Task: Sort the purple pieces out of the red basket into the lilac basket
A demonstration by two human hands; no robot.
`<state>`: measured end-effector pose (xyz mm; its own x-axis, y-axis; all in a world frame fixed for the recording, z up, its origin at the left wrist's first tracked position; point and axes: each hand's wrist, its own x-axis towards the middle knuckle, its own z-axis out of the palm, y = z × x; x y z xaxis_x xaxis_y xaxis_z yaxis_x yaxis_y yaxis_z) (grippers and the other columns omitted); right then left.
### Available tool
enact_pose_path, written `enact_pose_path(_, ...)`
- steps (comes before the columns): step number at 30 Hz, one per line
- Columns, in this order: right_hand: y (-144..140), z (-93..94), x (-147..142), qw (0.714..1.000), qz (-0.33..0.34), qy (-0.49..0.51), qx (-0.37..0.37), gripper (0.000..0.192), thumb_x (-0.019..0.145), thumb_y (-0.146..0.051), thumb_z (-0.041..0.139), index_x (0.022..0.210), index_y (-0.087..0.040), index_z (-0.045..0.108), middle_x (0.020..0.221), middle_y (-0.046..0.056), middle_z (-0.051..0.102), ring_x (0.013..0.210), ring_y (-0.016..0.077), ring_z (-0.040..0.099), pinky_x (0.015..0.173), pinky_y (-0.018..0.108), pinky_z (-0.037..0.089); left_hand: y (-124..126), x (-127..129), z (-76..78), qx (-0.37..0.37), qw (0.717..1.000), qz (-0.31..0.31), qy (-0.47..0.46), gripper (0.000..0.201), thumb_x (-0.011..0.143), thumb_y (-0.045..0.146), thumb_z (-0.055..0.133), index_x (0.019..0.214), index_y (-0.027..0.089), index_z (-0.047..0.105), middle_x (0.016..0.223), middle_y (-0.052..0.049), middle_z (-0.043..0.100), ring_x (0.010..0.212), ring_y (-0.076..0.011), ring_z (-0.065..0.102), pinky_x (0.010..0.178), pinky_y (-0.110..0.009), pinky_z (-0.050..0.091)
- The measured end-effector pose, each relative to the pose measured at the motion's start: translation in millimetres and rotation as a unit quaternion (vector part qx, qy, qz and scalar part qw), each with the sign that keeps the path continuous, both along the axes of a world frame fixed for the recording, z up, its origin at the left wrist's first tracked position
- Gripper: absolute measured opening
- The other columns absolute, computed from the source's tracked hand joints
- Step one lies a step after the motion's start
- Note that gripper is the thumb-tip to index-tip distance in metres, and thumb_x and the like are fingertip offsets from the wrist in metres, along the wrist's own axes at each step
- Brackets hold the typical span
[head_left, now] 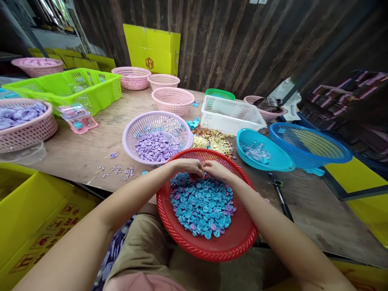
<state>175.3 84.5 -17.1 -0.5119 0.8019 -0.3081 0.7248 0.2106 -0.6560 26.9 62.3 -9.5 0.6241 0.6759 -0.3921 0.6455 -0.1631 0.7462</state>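
— What do the two hands do?

— The left hand (190,167) and the right hand (216,168) meet over the far side of the red basket (239,238). Their fingertips pinch together on one of the little buttons (201,204) — it is too small to see well, so which hand really holds it cannot be told.

— Where are the buttons?

— They lie in a heap in the red basket, mostly blue, some purple. The basket rests at the table edge (91,178), partly over the person's lap. Just behind it sits a purple basket (133,133) with purple pieces in it.

— How do the buttons handle?

— They look like hard plastic — light, stiff and smooth, so they may slip. A pinch on the rim with thumb and one finger seems best. They probably don't break easily.
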Motion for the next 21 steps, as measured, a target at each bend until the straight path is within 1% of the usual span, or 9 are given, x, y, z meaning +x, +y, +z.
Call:
enact_pose_path(2,0,-5.2,-1,0.991,0.067,-0.070,0.088,0.012,0.067,-0.017,0.047,0.073,-0.017,0.057,0.066,0.000,0.056,0.064,0.0113,0.049,0.057,0.020,0.036,0,0,-0.8,0.085,0.993,0.066,0.055,0.024,0.071,0.019,0.043,0.083,0.013,0.063,0.064,-0.002,0.060,0.058,-0.0103,0.055,0.057,-0.020,0.043)
enact_pose_path(4,0,-5.5,1,0.980,0.129,-0.111,0.106,0.016,0.067,-0.020,0.049,0.077,-0.018,0.060,0.068,-0.001,0.057,0.067,0.0118,0.050,0.058,0.020,0.035,0,1,-3.8,0.188,0.966,0.097,0.147,0.024,0.068,0.013,0.044,0.083,0.012,0.064,0.069,-0.005,0.063,0.067,-0.0139,0.057,0.063,-0.021,0.043)
enact_pose_path(5,1,-3.8,3,0.975,0.158,-0.127,0.092,0.015,0.067,-0.022,0.049,0.075,-0.018,0.061,0.066,-0.001,0.056,0.064,0.0115,0.049,0.056,0.020,0.034,0,1,-5.6,0.222,0.954,0.085,0.183,0.026,0.067,0.010,0.045,0.084,0.013,0.064,0.074,-0.006,0.064,0.072,-0.0154,0.058,0.066,-0.022,0.042)
enact_pose_path(7,2,1.3,7,0.966,0.197,-0.159,0.054,0.017,0.069,-0.026,0.047,0.065,-0.017,0.061,0.058,-0.002,0.053,0.057,0.0104,0.047,0.052,0.019,0.032,-1,3,-8.8,0.249,0.945,0.026,0.209,0.030,0.065,0.007,0.045,0.088,0.015,0.063,0.083,-0.007,0.064,0.081,-0.0165,0.057,0.071,-0.021,0.041)
enact_pose_path(8,3,3.6,10,0.964,0.196,-0.175,0.046,0.020,0.070,-0.027,0.046,0.062,-0.016,0.061,0.055,-0.003,0.052,0.055,0.0100,0.046,0.050,0.020,0.031,-1,3,-10.1,0.250,0.946,-0.005,0.208,0.033,0.065,0.006,0.045,0.091,0.017,0.062,0.087,-0.006,0.064,0.084,-0.0163,0.057,0.073,-0.021,0.041)
enact_pose_path(10,5,5.5,13,0.965,0.146,-0.205,0.079,0.020,0.070,-0.026,0.046,0.061,-0.016,0.061,0.055,-0.002,0.053,0.055,0.0103,0.047,0.049,0.020,0.030,-2,4,-12.6,0.250,0.946,-0.046,0.201,0.040,0.065,0.004,0.044,0.099,0.019,0.060,0.095,-0.005,0.063,0.087,-0.0158,0.056,0.074,-0.020,0.041)
enact_pose_path(13,5,1.0,12,0.964,0.063,-0.204,0.160,0.017,0.068,-0.022,0.049,0.075,-0.019,0.063,0.068,0.000,0.060,0.065,0.0121,0.052,0.055,0.020,0.033,-1,6,-16.3,0.256,0.942,-0.063,0.210,0.043,0.069,0.004,0.040,0.106,0.018,0.055,0.099,-0.007,0.062,0.089,-0.0167,0.057,0.075,-0.022,0.041)
enact_pose_path(16,3,-5.8,8,0.959,0.084,-0.196,0.185,0.024,0.068,-0.022,0.051,0.089,-0.024,0.062,0.080,0.000,0.063,0.077,0.0143,0.055,0.063,0.021,0.036,-2,8,-18.3,0.256,0.936,-0.049,0.235,0.035,0.072,0.011,0.041,0.104,0.014,0.056,0.095,-0.010,0.063,0.085,-0.0190,0.058,0.072,-0.024,0.042)
enact_pose_path(21,-4,-7.8,2,0.944,0.132,-0.227,0.199,0.032,0.068,-0.026,0.054,0.100,-0.028,0.057,0.093,0.002,0.063,0.089,0.0186,0.055,0.069,0.025,0.039,-5,9,-15.9,0.264,0.929,-0.012,0.258,0.031,0.069,0.019,0.049,0.098,0.015,0.057,0.094,-0.011,0.062,0.086,-0.0219,0.058,0.069,-0.026,0.045)
